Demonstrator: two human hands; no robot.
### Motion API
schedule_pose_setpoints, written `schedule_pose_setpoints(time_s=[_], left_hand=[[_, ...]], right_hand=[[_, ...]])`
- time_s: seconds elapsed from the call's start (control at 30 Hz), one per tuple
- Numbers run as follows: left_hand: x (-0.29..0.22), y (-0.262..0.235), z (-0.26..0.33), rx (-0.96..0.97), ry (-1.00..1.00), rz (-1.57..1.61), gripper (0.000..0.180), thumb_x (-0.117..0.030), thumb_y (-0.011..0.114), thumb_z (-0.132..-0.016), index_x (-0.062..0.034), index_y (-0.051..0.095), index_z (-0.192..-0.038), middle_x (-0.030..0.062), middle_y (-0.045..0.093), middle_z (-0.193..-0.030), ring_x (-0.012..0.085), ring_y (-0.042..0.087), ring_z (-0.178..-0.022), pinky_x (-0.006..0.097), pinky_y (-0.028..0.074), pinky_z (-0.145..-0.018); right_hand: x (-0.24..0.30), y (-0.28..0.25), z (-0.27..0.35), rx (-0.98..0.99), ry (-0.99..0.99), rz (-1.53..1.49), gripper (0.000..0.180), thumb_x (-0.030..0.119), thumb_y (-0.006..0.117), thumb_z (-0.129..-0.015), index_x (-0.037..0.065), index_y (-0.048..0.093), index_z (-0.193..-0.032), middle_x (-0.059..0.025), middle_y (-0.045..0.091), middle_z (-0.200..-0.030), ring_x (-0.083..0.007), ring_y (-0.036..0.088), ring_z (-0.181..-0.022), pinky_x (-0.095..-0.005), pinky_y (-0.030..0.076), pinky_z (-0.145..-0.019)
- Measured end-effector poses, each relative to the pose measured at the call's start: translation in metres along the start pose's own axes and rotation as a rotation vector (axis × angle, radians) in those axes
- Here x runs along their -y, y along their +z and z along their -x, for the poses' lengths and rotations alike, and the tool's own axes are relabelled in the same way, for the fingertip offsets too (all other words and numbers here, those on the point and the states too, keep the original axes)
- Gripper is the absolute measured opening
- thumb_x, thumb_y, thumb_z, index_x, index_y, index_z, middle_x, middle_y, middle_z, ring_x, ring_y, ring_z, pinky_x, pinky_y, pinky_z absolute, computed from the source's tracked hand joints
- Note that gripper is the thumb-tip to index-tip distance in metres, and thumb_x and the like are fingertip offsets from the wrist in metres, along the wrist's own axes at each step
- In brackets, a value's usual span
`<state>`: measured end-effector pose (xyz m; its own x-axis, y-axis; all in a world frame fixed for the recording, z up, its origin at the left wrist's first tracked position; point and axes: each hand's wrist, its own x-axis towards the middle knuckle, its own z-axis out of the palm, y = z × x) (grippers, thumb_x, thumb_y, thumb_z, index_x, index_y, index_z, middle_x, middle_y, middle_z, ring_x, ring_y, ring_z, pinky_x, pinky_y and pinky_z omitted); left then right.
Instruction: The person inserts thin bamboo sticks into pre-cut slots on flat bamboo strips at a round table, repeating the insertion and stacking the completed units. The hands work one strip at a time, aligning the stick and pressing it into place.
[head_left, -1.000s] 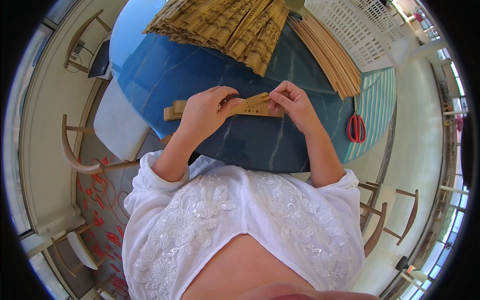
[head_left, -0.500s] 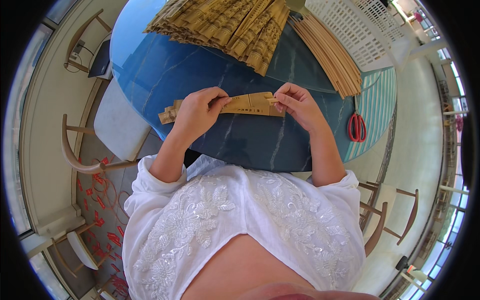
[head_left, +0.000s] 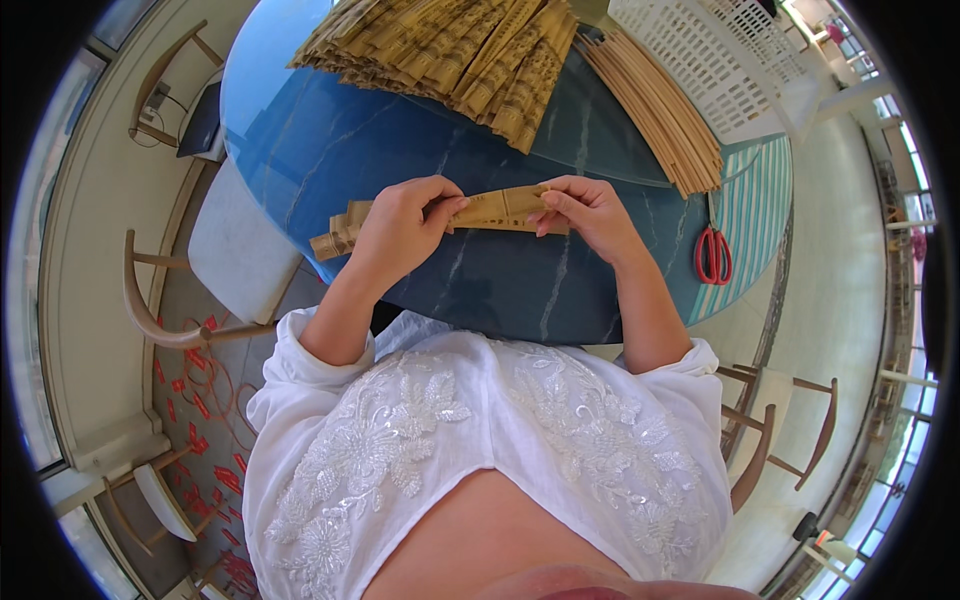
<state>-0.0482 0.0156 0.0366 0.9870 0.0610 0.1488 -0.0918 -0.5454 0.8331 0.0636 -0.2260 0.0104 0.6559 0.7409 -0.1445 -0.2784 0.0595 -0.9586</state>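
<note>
We have a folded tan paper strip [head_left: 450, 215], pleated like the leaf of a paper fan, held flat between both hands just above the near part of the round blue table [head_left: 330, 140]. Our left hand [head_left: 400, 230] is closed over the strip left of its middle, thumb on top and fingers curled beneath, with the loose pleated end sticking out past the knuckles to the left. Our right hand [head_left: 585, 210] pinches the right end between thumb and fingertips, so both grips are grasping the same strip and neither is released. We judge the step in hand to be pressing or straightening the pleats: the hands pull the strip taut between them, level with the table edge. The next move, as we read it, calls for keeping the pinch firm on the right while the left fingers slide or re-fold along the paper, gently enough not to tear or skew the creases. On the far side of the table lies a spread heap of similar pleated tan sheets [head_left: 450, 45], and to its right a bundle of thin wooden slats [head_left: 655, 105] fanned toward the table's right edge. Red-handled scissors [head_left: 712, 255] rest on the striped mat [head_left: 755, 200] at the right, well apart from our hands. A white lattice basket [head_left: 720, 60] sits far right.
</note>
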Motion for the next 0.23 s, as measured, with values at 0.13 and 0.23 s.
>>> schedule_pose_setpoints(time_s=[0.13,0.23], left_hand=[[0.0034,0.002,-0.0045,-0.05,0.112,-0.166,0.008,-0.007,0.066,-0.089,0.0012,0.067,-0.092,0.0105,0.066,-0.076,0.0162,0.064,-0.065,0.027,0.048,-0.059],[0.011,0.0074,-0.008,-0.041,0.071,-0.11,0.01,-0.009,0.066,-0.09,0.001,0.067,-0.091,0.0109,0.068,-0.081,0.0192,0.064,-0.067,0.03,0.05,-0.061]], right_hand=[[0.0029,0.0011,0.0006,-0.013,0.01,0.094,0.026,0.017,0.063,-0.095,-0.003,0.066,-0.111,-0.0133,0.071,-0.093,-0.015,0.069,-0.076,-0.0258,0.057,-0.074],[0.0009,-0.0082,-0.0024,-0.085,-0.121,0.355,0.025,0.016,0.065,-0.094,0.002,0.067,-0.115,-0.0079,0.072,-0.095,-0.0143,0.069,-0.079,-0.0251,0.056,-0.077]])
